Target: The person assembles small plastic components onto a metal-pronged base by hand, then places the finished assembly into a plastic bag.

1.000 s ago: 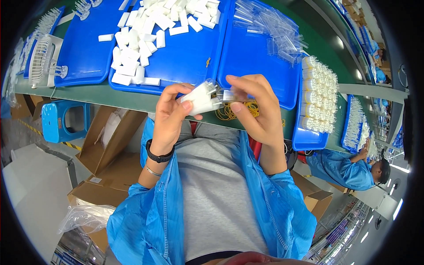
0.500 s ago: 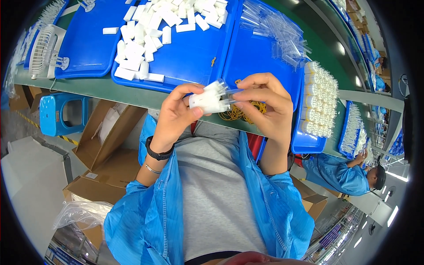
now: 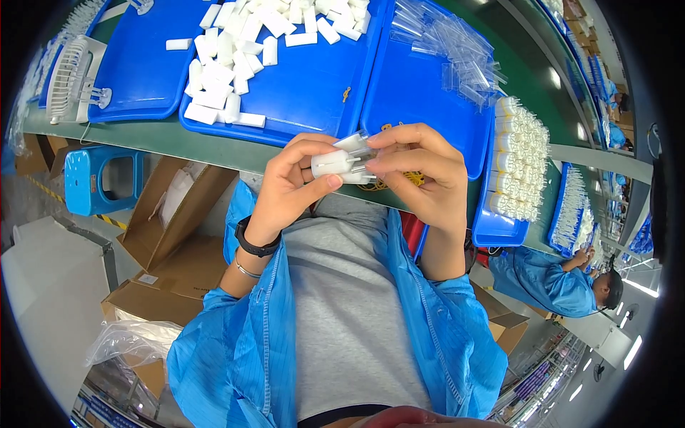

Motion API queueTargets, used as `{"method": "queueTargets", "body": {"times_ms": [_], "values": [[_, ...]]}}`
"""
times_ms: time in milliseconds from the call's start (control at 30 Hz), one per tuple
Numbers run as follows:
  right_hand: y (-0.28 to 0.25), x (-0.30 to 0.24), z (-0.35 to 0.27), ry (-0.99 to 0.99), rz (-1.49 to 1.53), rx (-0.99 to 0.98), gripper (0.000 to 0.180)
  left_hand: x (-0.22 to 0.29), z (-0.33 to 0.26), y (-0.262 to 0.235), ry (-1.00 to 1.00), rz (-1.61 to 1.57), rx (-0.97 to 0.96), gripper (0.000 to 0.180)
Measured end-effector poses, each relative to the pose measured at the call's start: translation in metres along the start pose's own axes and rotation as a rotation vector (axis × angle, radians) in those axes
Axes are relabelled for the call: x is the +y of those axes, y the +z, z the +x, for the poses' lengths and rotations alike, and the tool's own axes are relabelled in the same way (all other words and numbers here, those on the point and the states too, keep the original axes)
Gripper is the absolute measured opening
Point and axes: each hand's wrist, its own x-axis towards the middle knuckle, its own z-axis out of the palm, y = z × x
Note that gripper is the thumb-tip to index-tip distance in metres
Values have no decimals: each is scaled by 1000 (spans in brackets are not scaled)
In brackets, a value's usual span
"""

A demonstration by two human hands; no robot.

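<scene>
While you are holding the small white plastic piece [image 3: 332,162] over the table edge, it is lying sideways, long side running left to right. Your left hand [image 3: 292,187] is pinching it; your right hand [image 3: 421,171] is pinching a clear sleeve [image 3: 360,155] onto it. Many loose white pieces [image 3: 235,43] are waiting on the blue tray [image 3: 314,100]; finished ones [image 3: 521,157] are stacking up.

White blocks [image 3: 242,50] in tray [image 3: 314,100], fan [image 3: 71,75] left

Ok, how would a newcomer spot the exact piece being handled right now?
Start at the green workbench, near its front edge. The left hand and right hand meet there, pinching a small white block. It alone is off the trays, half inside a clear sleeve.
</scene>
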Motion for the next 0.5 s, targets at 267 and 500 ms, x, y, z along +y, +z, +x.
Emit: {"method": "queueTargets", "body": {"times_ms": [267, 500], "values": [[-7, -4, -3, 43, 21, 16, 28, 1, -1, 0, -13, -7, 8, 27], [-8, 3, -2, -38, -3, -38, 26, 2, -1, 0, -30, 41, -1, 26]]}}
